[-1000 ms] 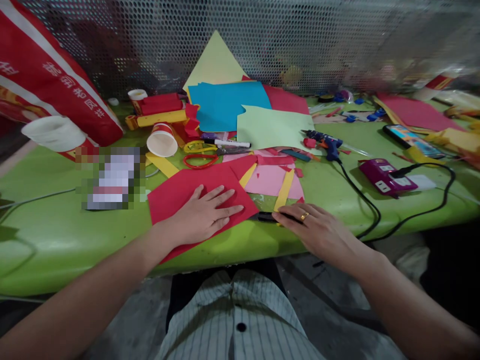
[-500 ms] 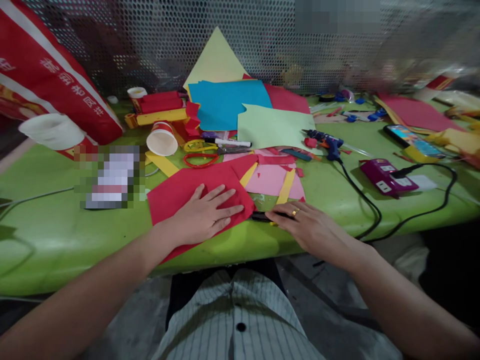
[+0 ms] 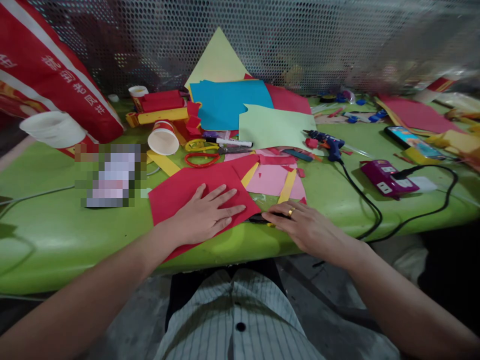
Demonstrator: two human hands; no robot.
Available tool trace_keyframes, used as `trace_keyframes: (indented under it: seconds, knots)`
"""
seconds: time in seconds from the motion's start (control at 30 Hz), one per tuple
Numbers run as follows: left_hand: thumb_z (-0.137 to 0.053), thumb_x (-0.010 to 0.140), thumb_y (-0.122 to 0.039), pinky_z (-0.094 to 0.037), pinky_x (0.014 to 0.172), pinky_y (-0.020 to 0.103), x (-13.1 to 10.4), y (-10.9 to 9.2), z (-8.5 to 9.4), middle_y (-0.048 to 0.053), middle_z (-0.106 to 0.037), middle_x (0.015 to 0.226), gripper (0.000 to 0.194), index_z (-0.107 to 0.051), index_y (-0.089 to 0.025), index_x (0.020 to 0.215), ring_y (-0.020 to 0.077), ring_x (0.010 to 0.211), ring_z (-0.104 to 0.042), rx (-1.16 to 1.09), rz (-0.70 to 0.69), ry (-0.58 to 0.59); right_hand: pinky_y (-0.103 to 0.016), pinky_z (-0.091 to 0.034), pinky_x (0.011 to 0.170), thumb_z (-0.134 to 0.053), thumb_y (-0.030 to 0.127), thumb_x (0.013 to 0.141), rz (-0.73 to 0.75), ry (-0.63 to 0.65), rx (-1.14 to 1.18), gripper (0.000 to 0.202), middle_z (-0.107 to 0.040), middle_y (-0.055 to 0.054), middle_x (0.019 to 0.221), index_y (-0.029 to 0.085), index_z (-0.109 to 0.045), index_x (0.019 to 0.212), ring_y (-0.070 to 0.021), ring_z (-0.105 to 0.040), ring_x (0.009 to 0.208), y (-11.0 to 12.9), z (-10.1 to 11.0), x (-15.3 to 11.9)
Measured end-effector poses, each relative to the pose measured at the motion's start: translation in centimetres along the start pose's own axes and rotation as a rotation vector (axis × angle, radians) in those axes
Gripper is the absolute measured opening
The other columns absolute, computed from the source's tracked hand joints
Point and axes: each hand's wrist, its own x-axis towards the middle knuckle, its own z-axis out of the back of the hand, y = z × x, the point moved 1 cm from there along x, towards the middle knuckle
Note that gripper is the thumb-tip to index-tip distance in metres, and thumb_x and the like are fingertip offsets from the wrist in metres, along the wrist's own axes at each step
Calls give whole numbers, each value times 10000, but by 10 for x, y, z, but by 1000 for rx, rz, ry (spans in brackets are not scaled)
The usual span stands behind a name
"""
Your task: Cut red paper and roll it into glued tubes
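Note:
Red paper (image 3: 180,187) lies on the green table near its front edge. My left hand (image 3: 204,215) is spread flat on the paper, fingers apart, holding nothing. To the right, my right hand (image 3: 300,222), with a ring on one finger, has its fingers closed beside the paper's right corner. Under and beside those fingertips shows a dark, slim object (image 3: 257,218), partly beneath the paper; the hand hides where it ends, and its kind is unclear. Yellow strips (image 3: 287,186) and pink paper (image 3: 267,179) lie just behind.
Behind the hands lie scissors (image 3: 202,159), a marker (image 3: 234,143), blue paper (image 3: 228,102) and pale green paper (image 3: 275,125). A paper cup (image 3: 163,138) lies tipped. Right are a glue gun (image 3: 330,144), its cord, a purple power block (image 3: 389,177) and a phone (image 3: 412,141).
My right hand has shifted slightly left, towards the paper. The paper's right corner, curled up before, now lies flatter and points out. My left hand stays on the paper.

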Motion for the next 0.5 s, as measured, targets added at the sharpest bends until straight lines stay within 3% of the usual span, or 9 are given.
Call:
trace_keyframes:
  seconds: [0.5]
  knots:
    - [-245,947,-393,-135,1044,601,-1,0,1,9,-246,1508,430,-300,-410,1373,268,1381,-182,-4,-4,-1,-363,-512,778,-441,8,782,26,15,21,415,-636,-117,1062,155,-586,1141,-218,-582,946,6,1,7]
